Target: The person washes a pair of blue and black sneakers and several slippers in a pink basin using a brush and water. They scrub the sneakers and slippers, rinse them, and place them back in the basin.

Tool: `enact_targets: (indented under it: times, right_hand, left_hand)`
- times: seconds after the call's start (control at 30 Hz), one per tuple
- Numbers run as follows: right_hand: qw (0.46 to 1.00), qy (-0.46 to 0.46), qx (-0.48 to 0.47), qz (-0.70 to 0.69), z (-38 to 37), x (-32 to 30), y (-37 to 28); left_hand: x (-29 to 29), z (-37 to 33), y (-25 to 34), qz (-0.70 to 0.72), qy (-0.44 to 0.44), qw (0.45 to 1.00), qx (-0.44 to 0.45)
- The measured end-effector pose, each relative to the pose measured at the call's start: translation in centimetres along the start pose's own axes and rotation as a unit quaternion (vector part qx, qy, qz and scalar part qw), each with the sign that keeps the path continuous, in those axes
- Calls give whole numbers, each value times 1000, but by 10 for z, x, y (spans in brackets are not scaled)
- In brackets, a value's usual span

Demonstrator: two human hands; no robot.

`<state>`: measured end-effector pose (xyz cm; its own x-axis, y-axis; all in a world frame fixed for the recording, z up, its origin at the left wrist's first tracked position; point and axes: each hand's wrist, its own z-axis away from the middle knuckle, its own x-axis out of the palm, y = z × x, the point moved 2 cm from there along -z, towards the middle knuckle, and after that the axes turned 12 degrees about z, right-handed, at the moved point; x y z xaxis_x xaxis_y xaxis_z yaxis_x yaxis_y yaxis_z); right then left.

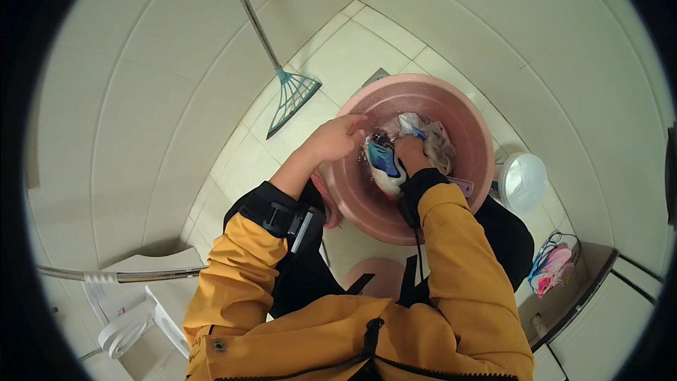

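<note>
A round pink basin holds a wet blue and white shoe and a crumpled greyish cloth. Down inside it, my right hand presses in between the two, its fingers closed and mostly hidden. A white and blue piece lies just beyond that hand; I cannot tell if it belongs to a shoe. My left hand is over the basin's left rim, fingers loosely apart and holding nothing. A pink handle shows by my right cuff.
A teal squeegee broom leans at the far left wall. Right of the basin stands a white bucket, with a pink and blue shoe nearer me. Below the basin is a pink round stool-like thing. At left runs a metal rail.
</note>
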<state>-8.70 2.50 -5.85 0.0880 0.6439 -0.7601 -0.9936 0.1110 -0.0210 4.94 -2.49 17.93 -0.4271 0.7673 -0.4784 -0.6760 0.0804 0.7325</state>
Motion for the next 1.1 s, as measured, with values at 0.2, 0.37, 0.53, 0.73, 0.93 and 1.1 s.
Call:
enact_targets:
  times: [0.2,0.37,0.53,0.73,0.93,1.1]
  right_hand:
    - [997,79,6,13,-4,-29,13]
    - [975,211,56,-42,12,-42,-11]
    - [975,126,-168,66,48,-49,-15]
    - [946,267,-82,-165,108,-111,67]
    - [900,346,233,-127,179,-91,119]
    - [952,253,118,-123,158,-97,100]
  left_hand:
    - [-4,22,4,-29,50,998,22]
    - [9,59,-9,-77,77,993,42]
    - [32,81,-44,-85,232,968,38]
    - [57,65,-78,-46,212,959,-182]
    - [56,60,-85,-61,223,955,-187]
    - [50,91,-125,18,199,951,-235]
